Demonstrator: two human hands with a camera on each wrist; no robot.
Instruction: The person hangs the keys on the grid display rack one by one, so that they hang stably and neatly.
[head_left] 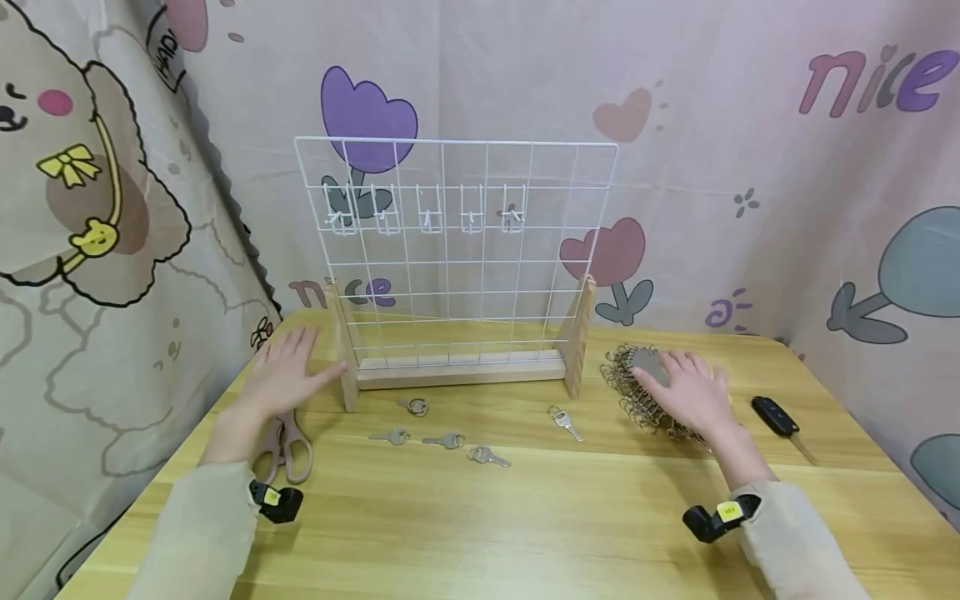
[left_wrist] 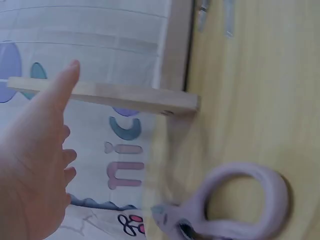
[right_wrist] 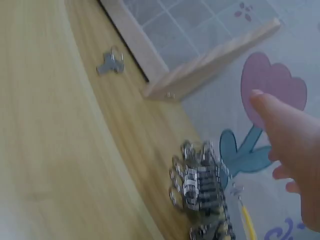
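Observation:
My left hand point(head_left: 281, 379) hovers with straight fingers beside the left wooden upright point(head_left: 342, 346) of a white wire grid rack point(head_left: 465, 143). Pink-handled scissors point(head_left: 298, 454) lie below that wrist; their loop handle point(left_wrist: 280, 200) shows large in the left wrist view. My right hand point(head_left: 693, 392), fingers outstretched and holding nothing, is over a bunch of metal rings point(head_left: 637, 400) with a flat grey piece point(head_left: 648, 365) on top. Several silver keys lie before the rack, among them one point(head_left: 489, 456) near the middle and another point(head_left: 566, 423) to the right.
Several white hooks point(head_left: 431, 218) hang in a row on the grid. A black car key point(head_left: 775, 415) lies right of my right hand on the wooden table point(head_left: 480, 525). Patterned curtains point(head_left: 712, 167) stand behind and at the left.

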